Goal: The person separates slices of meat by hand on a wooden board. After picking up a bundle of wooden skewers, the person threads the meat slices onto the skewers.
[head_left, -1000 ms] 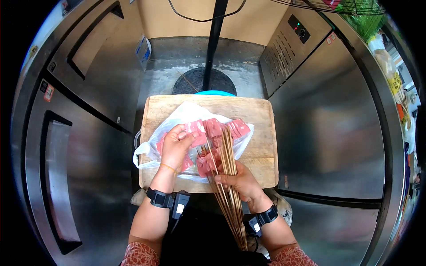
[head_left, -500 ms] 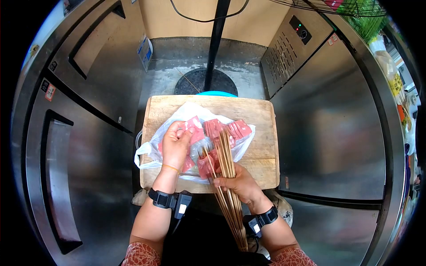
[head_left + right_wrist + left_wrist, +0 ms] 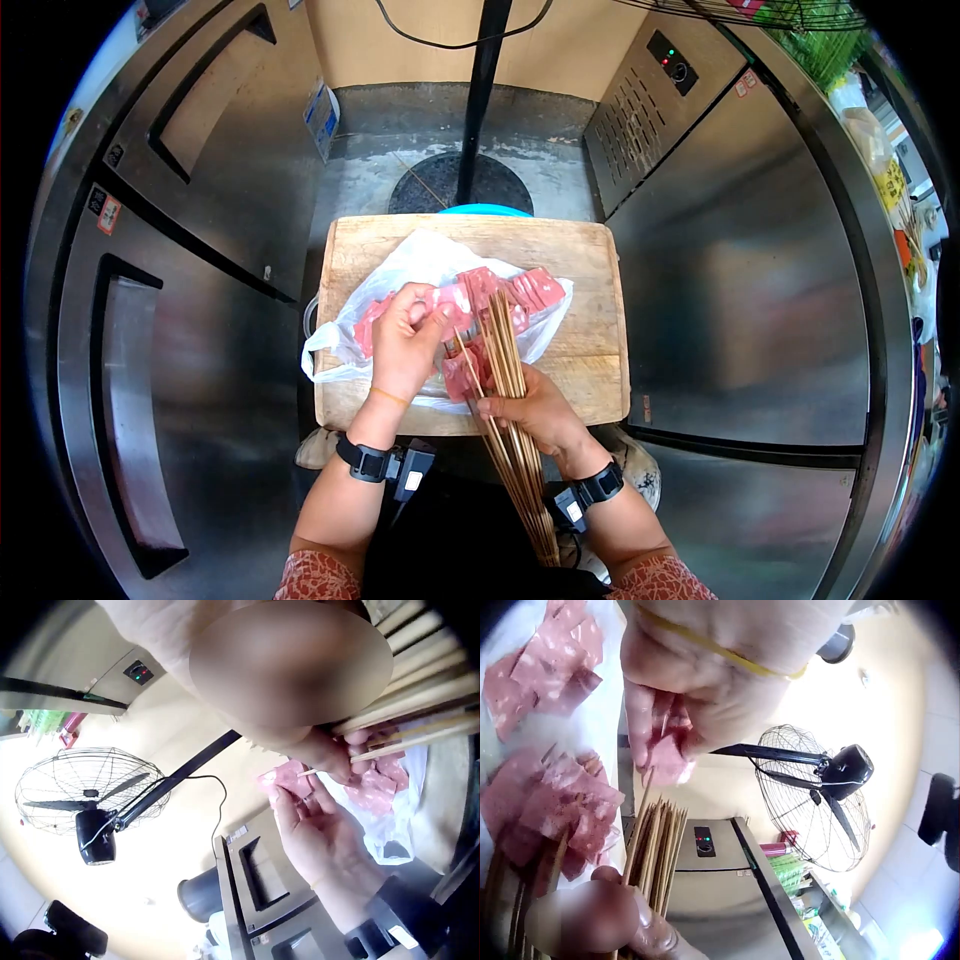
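My left hand point(image 3: 403, 345) pinches a thin pink slice of meat point(image 3: 455, 303) between thumb and fingers. My right hand point(image 3: 545, 412) grips a thick bundle of bamboo skewers point(image 3: 508, 350), points upward. One skewer point(image 3: 307, 773) stands apart from the bundle, and its tip meets the pinched slice in the right wrist view. Folded meat slices point(image 3: 555, 802) sit threaded on several skewers beside the right thumb. More loose slices point(image 3: 537, 289) lie on a white plastic bag point(image 3: 425, 250) beneath both hands.
The bag is spread over a wooden cutting board point(image 3: 592, 385). Steel refrigerators point(image 3: 740, 280) stand close on both sides. Behind the board, a black pole rises from a round base point(image 3: 410, 190), carrying a wire-caged fan point(image 3: 817, 795). A blue rim point(image 3: 485, 210) shows past the board's far edge.
My left hand has moved right, bringing the slice from over the bag's left part to the skewer tips. The right hand and its bundle have stayed nearly in place.
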{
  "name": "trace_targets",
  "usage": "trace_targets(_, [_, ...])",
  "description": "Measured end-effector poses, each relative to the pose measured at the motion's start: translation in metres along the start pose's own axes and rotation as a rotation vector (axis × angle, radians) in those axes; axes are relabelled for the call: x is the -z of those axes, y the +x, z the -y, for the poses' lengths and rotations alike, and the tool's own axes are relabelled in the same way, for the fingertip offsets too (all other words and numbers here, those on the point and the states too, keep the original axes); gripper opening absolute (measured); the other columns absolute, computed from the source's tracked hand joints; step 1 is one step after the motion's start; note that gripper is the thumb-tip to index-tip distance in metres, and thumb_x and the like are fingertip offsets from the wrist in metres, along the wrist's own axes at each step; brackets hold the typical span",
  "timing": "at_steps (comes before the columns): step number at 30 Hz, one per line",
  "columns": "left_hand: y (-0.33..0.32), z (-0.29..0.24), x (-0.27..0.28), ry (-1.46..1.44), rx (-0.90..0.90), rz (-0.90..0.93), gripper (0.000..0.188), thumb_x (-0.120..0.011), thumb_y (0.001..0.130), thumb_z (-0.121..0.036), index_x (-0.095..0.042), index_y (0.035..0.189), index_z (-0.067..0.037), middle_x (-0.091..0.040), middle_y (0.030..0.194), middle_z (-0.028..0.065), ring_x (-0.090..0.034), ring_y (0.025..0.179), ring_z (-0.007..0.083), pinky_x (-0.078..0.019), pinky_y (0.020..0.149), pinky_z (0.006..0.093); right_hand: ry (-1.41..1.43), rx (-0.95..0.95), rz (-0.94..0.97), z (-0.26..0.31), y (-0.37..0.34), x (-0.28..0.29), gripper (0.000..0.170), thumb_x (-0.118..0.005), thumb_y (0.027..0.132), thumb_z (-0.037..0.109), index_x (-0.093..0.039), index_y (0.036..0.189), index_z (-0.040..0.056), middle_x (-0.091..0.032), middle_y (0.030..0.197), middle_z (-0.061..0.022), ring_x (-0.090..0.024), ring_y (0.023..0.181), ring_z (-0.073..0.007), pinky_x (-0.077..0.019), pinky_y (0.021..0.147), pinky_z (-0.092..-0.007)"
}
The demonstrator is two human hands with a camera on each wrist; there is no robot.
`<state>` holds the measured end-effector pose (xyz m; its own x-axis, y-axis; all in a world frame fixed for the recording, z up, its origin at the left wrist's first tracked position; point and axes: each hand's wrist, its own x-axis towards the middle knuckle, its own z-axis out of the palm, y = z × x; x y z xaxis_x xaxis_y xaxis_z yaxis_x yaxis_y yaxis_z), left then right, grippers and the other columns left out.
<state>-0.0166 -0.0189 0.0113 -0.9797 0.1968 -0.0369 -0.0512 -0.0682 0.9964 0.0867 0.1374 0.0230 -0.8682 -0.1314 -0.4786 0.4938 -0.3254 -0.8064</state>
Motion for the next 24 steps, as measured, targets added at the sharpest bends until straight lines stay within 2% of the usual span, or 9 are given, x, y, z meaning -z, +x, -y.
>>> trace_targets(2, [0.000,-0.006,0.002,0.003,0.054,-0.076,0.013,-0.060,0.087,-0.002,-0.058,0.099,-0.003,-0.062,0.076,-0.0004,-0.053,0.061,0.0024,-0.0454,0.054,0.0183,-0.013,-0.017,0.026,0.003,-0.002,-0.001,0.039,-0.070,0.078,0.000,-0.051,0.113,0.0003,-0.058,0.091,-0.0023,-0.058,0.076,-0.0108,-0.0484,0.063,-0.0232])
trace_targets(6, [0.003,0.002,0.009,-0.106,0.186,-0.003,0.021,-0.059,0.088,-0.003,-0.060,0.109,-0.003,-0.066,0.086,0.0023,-0.059,0.075,0.0042,-0.0485,0.063,0.0197,-0.002,0.002,0.048,0.003,-0.003,-0.001,0.039,-0.068,0.079,-0.001,-0.051,0.114,0.0000,-0.057,0.092,-0.0017,-0.057,0.078,-0.0107,-0.0486,0.067,-0.0240])
trace_targets(8, [0.005,0.004,0.009,-0.244,0.297,0.011,0.019,-0.060,0.088,-0.007,-0.063,0.107,-0.004,-0.067,0.086,0.0016,-0.059,0.073,0.0051,-0.0490,0.062,0.0199,0.015,0.024,0.048,0.003,-0.004,-0.002,0.040,-0.068,0.079,-0.002,-0.051,0.115,-0.0001,-0.057,0.093,-0.0015,-0.057,0.079,-0.0106,-0.0486,0.068,-0.0239])
trace_targets(11, [0.002,-0.003,0.008,-0.276,0.390,0.012,0.014,-0.061,0.089,-0.012,-0.067,0.098,-0.004,-0.067,0.086,0.0007,-0.060,0.073,0.0072,-0.0502,0.061,0.0206,0.040,0.041,0.032,0.006,-0.005,-0.004,0.045,-0.069,0.078,-0.002,-0.050,0.119,0.0008,-0.058,0.093,-0.0008,-0.056,0.076,-0.0090,-0.0469,0.065,-0.0221])
trace_targets(13, [0.002,-0.002,0.006,-0.259,0.379,0.033,0.013,-0.062,0.089,-0.013,-0.067,0.098,-0.005,-0.066,0.084,0.0009,-0.061,0.070,0.0064,-0.0467,0.055,0.0195,0.059,0.039,0.021,0.006,-0.006,-0.005,0.052,-0.070,0.077,-0.003,-0.049,0.124,0.0028,-0.060,0.093,0.0005,-0.054,0.070,-0.0059,-0.0438,0.058,-0.0188])
trace_targets(17, [0.000,0.004,0.011,-0.160,0.449,0.143,0.013,-0.063,0.088,-0.014,-0.068,0.097,-0.006,-0.065,0.081,-0.0002,-0.059,0.060,0.0042,-0.0389,0.043,0.0179,-0.002,0.027,-0.002,0.003,-0.004,-0.002,0.054,-0.069,0.077,-0.003,-0.048,0.126,0.0030,-0.060,0.093,0.0006,-0.054,0.070,-0.0064,-0.0445,0.059,-0.0189])
trace_targets(20, [-0.001,0.010,0.012,-0.098,0.378,0.180,0.014,-0.063,0.088,-0.014,-0.067,0.098,-0.005,-0.064,0.079,-0.0007,-0.056,0.053,0.0031,-0.0321,0.037,0.0183,-0.006,0.023,-0.008,0.003,-0.004,-0.001,0.054,-0.069,0.077,-0.003,-0.048,0.126,0.0030,-0.060,0.093,0.0006,-0.054,0.070,-0.0067,-0.0448,0.059,-0.0192])
trace_targets(24, [-0.002,-0.001,0.004,-0.279,0.321,0.026,0.015,-0.059,0.089,-0.008,-0.066,0.101,-0.003,-0.065,0.080,0.0014,-0.058,0.062,0.0037,-0.0415,0.046,0.0180,-0.008,0.035,0.015,0.002,-0.003,-0.001,0.056,-0.069,0.077,-0.003,-0.046,0.128,0.0034,-0.060,0.093,0.0006,-0.055,0.071,-0.0069,-0.0448,0.059,-0.0193])
